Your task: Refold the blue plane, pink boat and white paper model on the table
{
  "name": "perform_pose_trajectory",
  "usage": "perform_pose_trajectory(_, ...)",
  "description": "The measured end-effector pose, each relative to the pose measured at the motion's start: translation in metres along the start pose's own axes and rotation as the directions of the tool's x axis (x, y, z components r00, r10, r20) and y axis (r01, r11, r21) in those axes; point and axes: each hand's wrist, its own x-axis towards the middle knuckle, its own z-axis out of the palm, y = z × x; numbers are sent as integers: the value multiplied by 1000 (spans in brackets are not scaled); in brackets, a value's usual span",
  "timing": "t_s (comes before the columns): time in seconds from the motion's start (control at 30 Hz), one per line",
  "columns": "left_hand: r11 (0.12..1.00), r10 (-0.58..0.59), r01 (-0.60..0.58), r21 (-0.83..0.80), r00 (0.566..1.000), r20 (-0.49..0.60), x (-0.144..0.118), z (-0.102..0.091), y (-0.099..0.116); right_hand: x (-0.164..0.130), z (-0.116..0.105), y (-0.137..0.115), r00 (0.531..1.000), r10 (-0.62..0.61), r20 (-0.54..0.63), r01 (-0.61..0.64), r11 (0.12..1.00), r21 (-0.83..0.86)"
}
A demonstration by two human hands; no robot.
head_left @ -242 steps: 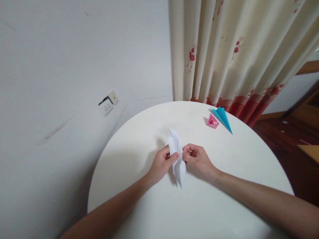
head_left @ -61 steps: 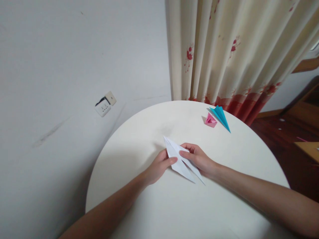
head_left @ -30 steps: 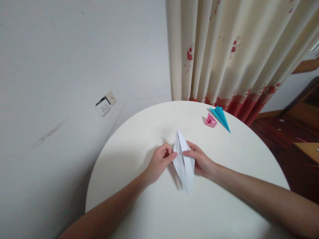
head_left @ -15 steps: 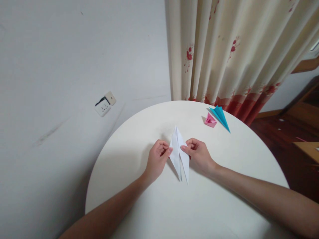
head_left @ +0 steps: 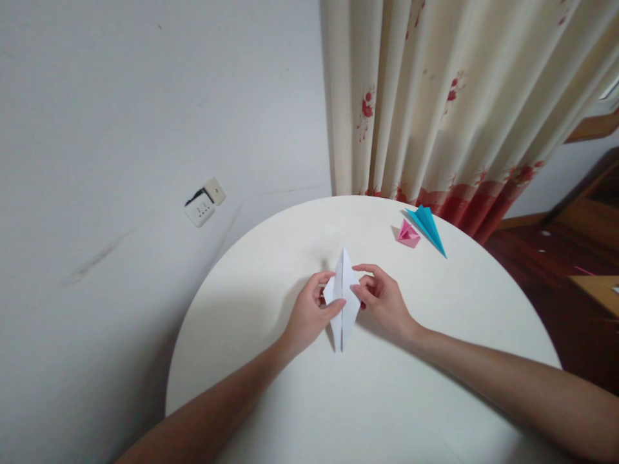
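Both hands [head_left: 309, 312] [head_left: 384, 299] pinching white folded paper [head_left: 342, 299], pink [head_left: 407, 234] and blue origami [head_left: 428, 227] well apart

round white table [head_left: 435, 361] | far right edge: pink folded paper [head_left: 409, 234] touching blue folded paper [head_left: 428, 227], both flat on top | mid: white folded paper [head_left: 342, 298], contact w/ top unclear

A folded paper [head_left: 342, 298] stood at the middle of the worktop [head_left: 387, 399], held between the left hand [head_left: 309, 316] on its left and the right hand [head_left: 384, 301] on its right. Two smaller folded papers [head_left: 420, 229] lay touching at the far right edge. Behind the worktop hung a curtain [head_left: 435, 96]; a wall socket [head_left: 203, 203] sat to the left.
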Motion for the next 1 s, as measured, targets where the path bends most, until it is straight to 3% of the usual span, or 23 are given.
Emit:
perform_pose_trajectory(0.37,990,13,-10,137,1000,-20,4,-5,-11,0,-4,7,997,-64,33,67,992,-108)
perform_pose_trajectory(0.57,983,4,-9,184,1000,26,5,-7,-12,-1,-4,6,992,33,118,-13,987,-163)
perform_pose_trajectory(0.77,947,89,-100,306,995,50,4,-10,-19,-3,-5,10,963,131,234,-75,970,-233)
perform_pose_trajectory(1.0,914,74,-72,400,997,10,3,-9,-14,-1,-8,11,951,174,256,-108,961,-253)
